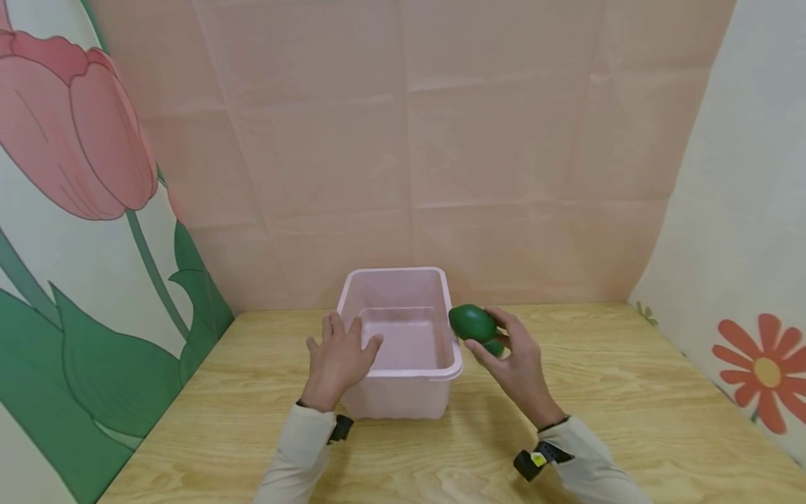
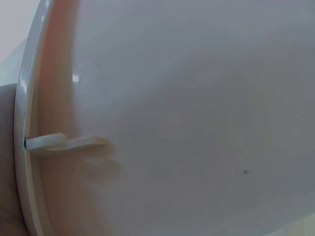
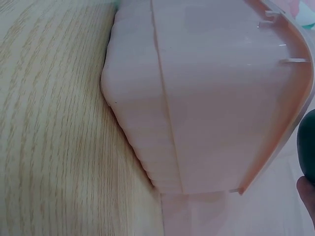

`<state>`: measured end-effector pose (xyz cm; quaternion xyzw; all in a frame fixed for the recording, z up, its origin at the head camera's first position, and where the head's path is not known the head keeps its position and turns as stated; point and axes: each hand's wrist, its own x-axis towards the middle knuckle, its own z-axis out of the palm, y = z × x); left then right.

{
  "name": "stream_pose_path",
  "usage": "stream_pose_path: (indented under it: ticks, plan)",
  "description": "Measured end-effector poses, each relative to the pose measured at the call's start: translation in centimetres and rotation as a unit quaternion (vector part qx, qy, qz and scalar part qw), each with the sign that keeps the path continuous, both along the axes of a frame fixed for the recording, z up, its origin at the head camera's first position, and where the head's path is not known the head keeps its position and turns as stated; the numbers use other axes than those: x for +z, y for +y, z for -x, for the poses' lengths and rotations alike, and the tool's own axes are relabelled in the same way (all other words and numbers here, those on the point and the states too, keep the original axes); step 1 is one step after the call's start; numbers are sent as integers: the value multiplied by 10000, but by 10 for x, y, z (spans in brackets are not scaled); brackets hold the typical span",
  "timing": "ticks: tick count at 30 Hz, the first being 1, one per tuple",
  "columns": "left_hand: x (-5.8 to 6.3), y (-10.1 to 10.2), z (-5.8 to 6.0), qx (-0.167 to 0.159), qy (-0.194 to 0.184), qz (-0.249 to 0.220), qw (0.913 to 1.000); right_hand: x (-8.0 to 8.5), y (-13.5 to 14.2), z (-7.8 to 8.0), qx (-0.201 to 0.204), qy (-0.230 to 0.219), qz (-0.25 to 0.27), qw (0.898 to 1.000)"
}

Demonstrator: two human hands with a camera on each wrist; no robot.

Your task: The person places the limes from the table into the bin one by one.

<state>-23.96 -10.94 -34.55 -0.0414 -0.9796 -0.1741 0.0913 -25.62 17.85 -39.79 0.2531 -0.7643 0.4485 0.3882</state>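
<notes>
A glossy dark green, lemon-shaped fruit (image 1: pixel 472 323) sits between the thumb and fingers of my right hand (image 1: pixel 519 357), beside the right rim of a pale pink plastic bin (image 1: pixel 397 395). A second green rounded shape (image 1: pixel 494 347) shows just below it, partly covered by the fingers; whether it is a separate fruit I cannot tell. In the right wrist view only an edge of the green fruit (image 3: pixel 307 147) and a fingertip (image 3: pixel 306 194) appear. My left hand (image 1: pixel 340 360), fingers spread, lies over the bin's front left rim, holding nothing.
The bin stands on a wood-grain table (image 1: pixel 598 420), near a pinkish-beige sheet (image 1: pixel 409 140) hanging behind. A tulip-printed panel (image 1: pixel 75 140) borders the left side, and a flower-printed one (image 1: pixel 765 371) the right. Nothing shows inside the bin.
</notes>
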Motion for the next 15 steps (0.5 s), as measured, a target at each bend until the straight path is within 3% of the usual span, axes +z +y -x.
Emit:
stream_pose_path:
  ticks: [15]
  plan:
    - [0,0,0,0,22,2,10000,1,-1,-2,-16,72,-157,9998]
